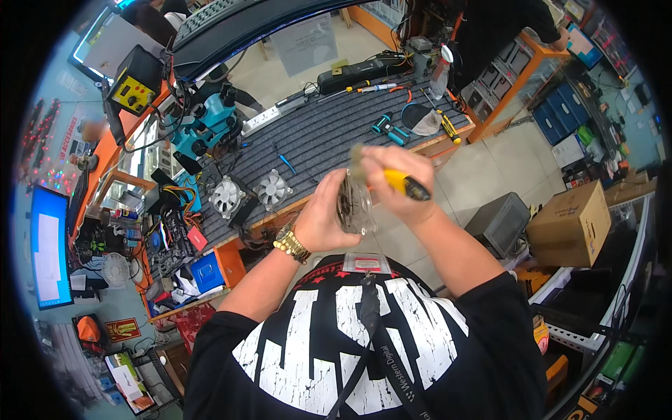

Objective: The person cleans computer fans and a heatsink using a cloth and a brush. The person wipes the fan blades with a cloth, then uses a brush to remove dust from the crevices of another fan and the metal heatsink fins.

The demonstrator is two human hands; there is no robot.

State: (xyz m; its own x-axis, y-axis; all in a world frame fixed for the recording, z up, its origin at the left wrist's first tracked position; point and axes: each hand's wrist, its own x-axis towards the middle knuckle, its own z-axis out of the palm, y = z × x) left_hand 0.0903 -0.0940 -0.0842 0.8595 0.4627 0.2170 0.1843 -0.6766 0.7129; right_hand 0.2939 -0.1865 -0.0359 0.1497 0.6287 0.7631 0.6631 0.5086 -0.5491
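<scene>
My left hand (320,223), with a gold watch at its wrist, grips a clear-framed computer fan (356,207) on edge above the front of the bench. My right hand (401,163) is closed around the yellow and black handle of a brush (400,182). The blurred bristles are at the fan's upper edge; whether they touch it I cannot tell. Two white-bladed fans, one (227,197) further left and another (272,189) nearer my left hand, lie on the ribbed grey bench mat (315,131). A thin blue screwdriver (287,164) lies beyond them.
A teal microscope (205,128) and cables crowd the bench's left side. A teal cordless screwdriver (390,129), a yellow-handled screwdriver (450,128) and a spray bottle (441,73) are at the right. A cardboard box (567,226) stands right of me. Another person (493,37) is beyond the bench.
</scene>
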